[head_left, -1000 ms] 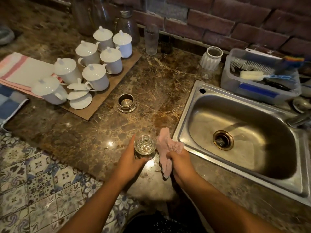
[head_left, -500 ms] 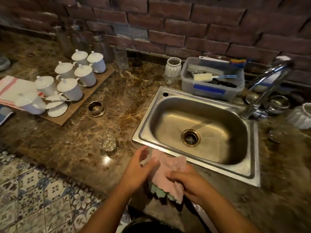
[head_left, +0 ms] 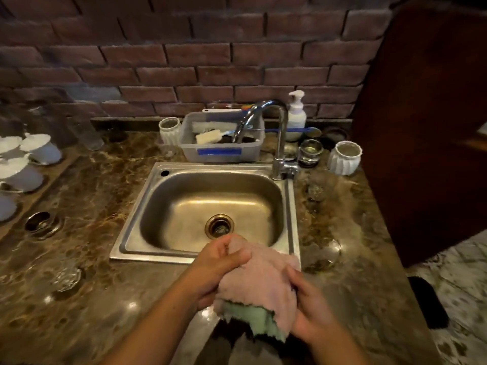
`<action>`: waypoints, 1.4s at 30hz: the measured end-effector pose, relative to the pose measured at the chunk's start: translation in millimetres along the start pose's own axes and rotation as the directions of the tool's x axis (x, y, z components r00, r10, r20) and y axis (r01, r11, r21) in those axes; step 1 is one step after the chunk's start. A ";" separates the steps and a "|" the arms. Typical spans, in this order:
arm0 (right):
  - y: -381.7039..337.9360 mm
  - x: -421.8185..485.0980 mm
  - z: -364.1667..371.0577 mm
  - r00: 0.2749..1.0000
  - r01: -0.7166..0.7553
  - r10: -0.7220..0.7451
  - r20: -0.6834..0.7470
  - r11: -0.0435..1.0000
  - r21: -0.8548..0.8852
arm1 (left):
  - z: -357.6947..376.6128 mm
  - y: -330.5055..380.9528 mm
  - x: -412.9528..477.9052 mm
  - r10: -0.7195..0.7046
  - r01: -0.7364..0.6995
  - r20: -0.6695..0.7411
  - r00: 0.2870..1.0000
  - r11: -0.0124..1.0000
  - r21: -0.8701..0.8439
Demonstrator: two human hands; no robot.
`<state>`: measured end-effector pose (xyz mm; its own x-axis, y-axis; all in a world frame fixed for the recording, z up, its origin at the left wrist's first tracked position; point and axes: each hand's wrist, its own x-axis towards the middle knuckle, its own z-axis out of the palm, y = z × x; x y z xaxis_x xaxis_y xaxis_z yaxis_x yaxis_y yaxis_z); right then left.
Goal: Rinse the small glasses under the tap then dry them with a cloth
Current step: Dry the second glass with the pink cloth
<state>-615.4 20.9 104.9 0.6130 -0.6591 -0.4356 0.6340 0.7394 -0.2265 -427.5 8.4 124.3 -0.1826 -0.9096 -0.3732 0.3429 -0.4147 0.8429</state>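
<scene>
A pink cloth (head_left: 263,280) with a green underside is bunched between both hands at the counter's front edge, just in front of the sink (head_left: 158,246). My left hand (head_left: 216,267) grips its upper left part. My right hand (head_left: 311,312) holds its right side. One small glass (head_left: 67,276) stands on the counter at the left, apart from both hands. Another small glass (head_left: 317,187) stands right of the sink, and a clear glass (head_left: 325,252) lies further forward on that side. The tap (head_left: 263,119) arches over the basin with no water running.
White lidded cups (head_left: 34,154) on a wooden board fill the far left. A metal strainer (head_left: 40,223) lies near them. Behind the sink stands a grey tub (head_left: 224,151) of brushes, white ribbed jars (head_left: 344,159), a soap pump (head_left: 296,111) and a brick wall.
My left hand let go of the small glass, which now stands on the counter at the left. It joined my right hand on the cloth. The view swung right toward the sink.
</scene>
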 end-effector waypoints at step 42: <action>-170.4 19.3 -147.8 0.861 0.264 -0.187 -0.472 0.959 0.102 | 159.5 20.2 342.2 -0.243 -0.402 0.325 0.914 -0.428 0.810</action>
<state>-781.3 -97.5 6.4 0.1870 -0.6412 -0.7442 0.8182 0.5209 -0.2432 -630.0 -307.1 75.5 -0.5496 -0.7220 -0.4204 -0.8194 0.5639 0.1029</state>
